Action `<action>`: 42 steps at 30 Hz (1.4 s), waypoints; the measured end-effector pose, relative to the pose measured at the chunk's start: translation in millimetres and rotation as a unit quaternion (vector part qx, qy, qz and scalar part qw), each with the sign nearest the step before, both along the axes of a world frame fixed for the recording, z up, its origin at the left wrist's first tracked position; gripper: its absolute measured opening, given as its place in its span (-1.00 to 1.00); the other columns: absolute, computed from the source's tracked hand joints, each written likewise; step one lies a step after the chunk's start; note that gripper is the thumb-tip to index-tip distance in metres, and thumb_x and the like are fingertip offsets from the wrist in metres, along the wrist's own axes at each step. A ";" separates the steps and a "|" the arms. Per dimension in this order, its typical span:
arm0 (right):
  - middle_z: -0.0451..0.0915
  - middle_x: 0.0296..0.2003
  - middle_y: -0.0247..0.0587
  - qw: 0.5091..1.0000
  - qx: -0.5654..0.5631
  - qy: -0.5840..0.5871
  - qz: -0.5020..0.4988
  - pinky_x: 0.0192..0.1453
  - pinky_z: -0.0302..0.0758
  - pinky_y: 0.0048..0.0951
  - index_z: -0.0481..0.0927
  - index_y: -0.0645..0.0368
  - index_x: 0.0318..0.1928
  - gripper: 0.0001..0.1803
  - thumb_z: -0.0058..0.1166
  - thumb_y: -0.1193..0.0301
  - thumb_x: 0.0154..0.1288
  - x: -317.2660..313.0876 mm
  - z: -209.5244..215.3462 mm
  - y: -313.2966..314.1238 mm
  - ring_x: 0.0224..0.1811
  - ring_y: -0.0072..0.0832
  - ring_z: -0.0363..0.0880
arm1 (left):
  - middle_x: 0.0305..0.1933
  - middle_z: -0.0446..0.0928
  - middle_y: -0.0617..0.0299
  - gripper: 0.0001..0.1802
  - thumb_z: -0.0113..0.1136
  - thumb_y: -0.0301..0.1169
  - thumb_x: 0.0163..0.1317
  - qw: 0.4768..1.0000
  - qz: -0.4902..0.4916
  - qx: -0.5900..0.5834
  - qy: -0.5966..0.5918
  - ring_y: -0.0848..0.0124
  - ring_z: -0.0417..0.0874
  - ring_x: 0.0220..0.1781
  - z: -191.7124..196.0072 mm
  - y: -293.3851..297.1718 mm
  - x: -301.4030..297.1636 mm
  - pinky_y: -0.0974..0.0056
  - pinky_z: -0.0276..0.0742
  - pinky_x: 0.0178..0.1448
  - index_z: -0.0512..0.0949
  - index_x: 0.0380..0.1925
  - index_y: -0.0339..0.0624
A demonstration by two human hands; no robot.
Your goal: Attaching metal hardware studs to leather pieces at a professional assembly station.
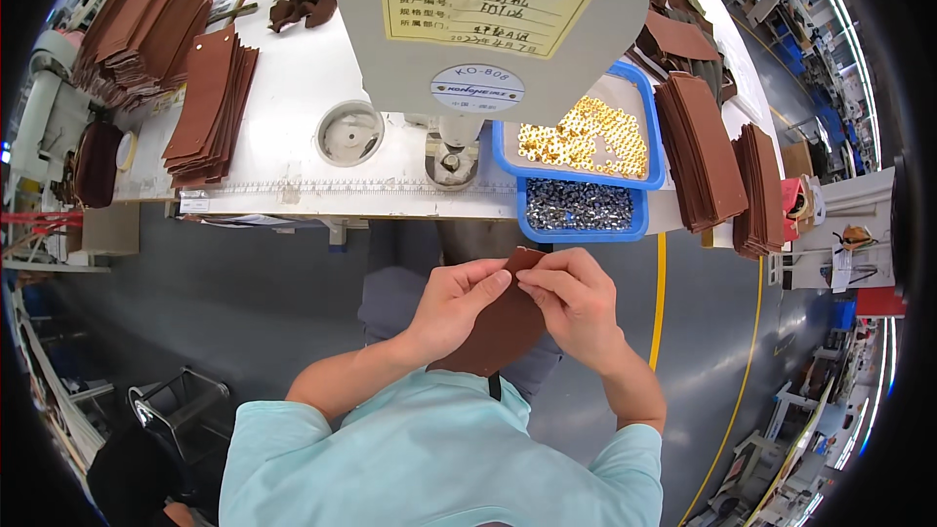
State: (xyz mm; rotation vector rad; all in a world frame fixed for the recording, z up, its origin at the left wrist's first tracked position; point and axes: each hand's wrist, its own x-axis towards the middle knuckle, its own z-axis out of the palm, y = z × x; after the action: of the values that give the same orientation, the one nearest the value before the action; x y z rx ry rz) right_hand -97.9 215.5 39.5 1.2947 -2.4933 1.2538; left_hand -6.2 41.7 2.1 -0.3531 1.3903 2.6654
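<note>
Fingers (500,280) of both hands pinch brown leather piece (498,332), seemingly lengthwise away.

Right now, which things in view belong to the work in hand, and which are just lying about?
In hand:
brown leather piece, pinched by left hand and right hand
tray of gold rivets
tray of dark rivets
press machine

Lying about:
leather stacks on the left
scraps
round tin

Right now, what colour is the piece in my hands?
Brown piece, best in the head view.
</note>
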 end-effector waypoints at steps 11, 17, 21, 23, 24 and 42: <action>0.62 -0.18 -0.28 0.989 -0.036 -0.141 -0.011 -0.13 0.54 -0.48 0.77 0.18 -0.29 -0.81 0.49 0.60 0.05 -1.0 9.5 0.3 -0.24 -0.54 0.56 | 0.02 0.74 0.22 -0.61 0.08 -0.34 0.59 0.994 -0.045 -0.088 0.045 0.58 0.65 0.02 4.5 -1.5 5.3 0.39 0.60 0.12 0.58 0.27 -0.31; 0.67 -0.37 -0.43 0.940 0.006 -0.330 -0.091 -0.19 0.52 -0.57 0.71 0.20 -0.30 -0.82 0.49 0.55 0.12 -2.6 7.2 6.5 -0.32 -0.71 0.58 | -0.06 0.79 0.18 -0.62 0.24 -0.36 0.48 0.951 -0.055 -0.288 0.098 0.60 0.70 -0.11 6.5 -1.0 1.3 0.39 0.64 0.03 0.62 0.23 -0.24; 0.69 -0.41 -0.35 0.935 -0.004 -0.351 -0.046 -0.24 0.54 -0.55 0.75 0.25 -0.28 -0.89 0.42 0.51 0.22 -15.1 -6.9 18.1 -0.36 -0.66 0.61 | -0.11 0.78 0.22 -0.67 0.32 -0.39 0.42 0.962 -0.084 -0.255 0.056 0.57 0.71 -0.12 -14.9 -4.0 -12.1 0.37 0.64 0.00 0.67 0.12 -0.29; 0.72 -0.42 -0.22 0.924 -0.029 -0.378 -0.049 -0.26 0.57 -0.47 0.79 0.26 -0.22 -0.88 0.36 0.47 0.29 -34.8 -19.3 24.4 -0.41 -0.54 0.64 | -0.13 0.78 0.23 -0.69 0.33 -0.40 0.41 0.969 -0.094 -0.226 0.045 0.56 0.72 -0.12 -21.7 -2.4 -17.2 0.37 0.64 -0.01 0.69 0.08 -0.31; 0.72 -0.40 -0.18 0.958 0.007 -0.273 -0.088 -0.25 0.58 -0.43 0.80 0.24 -0.20 -0.86 0.37 0.45 0.27 -47.3 -23.0 23.9 -0.41 -0.46 0.66 | -0.15 0.78 0.23 -0.72 0.35 -0.42 0.39 0.975 -0.091 -0.200 0.032 0.56 0.72 -0.13 -21.8 0.4 -18.9 0.39 0.64 -0.01 0.71 0.03 -0.32; 0.70 -0.30 -0.13 0.956 0.252 -0.026 -0.149 -0.14 0.62 -0.09 0.80 0.12 -0.27 -0.85 0.38 0.35 0.17 -91.8 -45.8 4.3 -0.25 -0.08 0.71 | -0.23 0.77 0.21 -0.69 0.40 -0.39 0.36 0.990 -0.052 -0.133 -0.005 0.59 0.71 -0.18 -23.8 17.3 -18.5 0.42 0.61 -0.06 0.67 0.02 -0.33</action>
State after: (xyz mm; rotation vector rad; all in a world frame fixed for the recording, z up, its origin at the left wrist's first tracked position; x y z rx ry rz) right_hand -189.7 219.7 -6.3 0.8976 -3.0228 0.6157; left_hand -24.7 58.9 -21.7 -0.3065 1.7141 2.3966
